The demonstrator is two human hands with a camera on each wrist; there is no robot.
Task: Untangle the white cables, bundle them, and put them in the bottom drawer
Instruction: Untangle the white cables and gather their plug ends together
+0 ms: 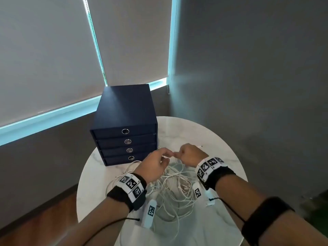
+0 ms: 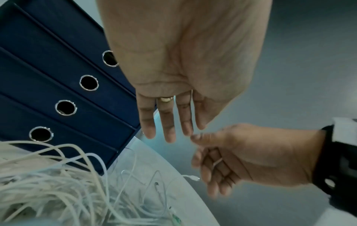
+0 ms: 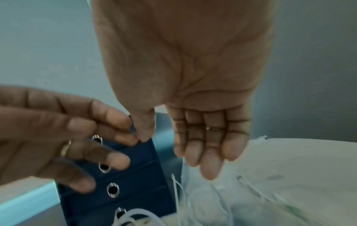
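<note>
- The white cables (image 1: pixel 174 189) lie in a loose tangle on the round white surface (image 1: pixel 220 139), in front of the dark blue drawer unit (image 1: pixel 125 121).
- All four drawers are closed, the bottom drawer (image 1: pixel 124 159) among them.
- The left hand (image 1: pixel 153 166) and right hand (image 1: pixel 190 155) meet above the heap, fingertips nearly touching.
- The left fingers are nearly straight.
- The right fingers curl loosely round a thin white strand.

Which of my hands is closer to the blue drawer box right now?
Left. Your left hand hovers just in front of the drawer box, near its bottom right corner; your right hand is further right, past the box's edge, above the white cables.
</note>
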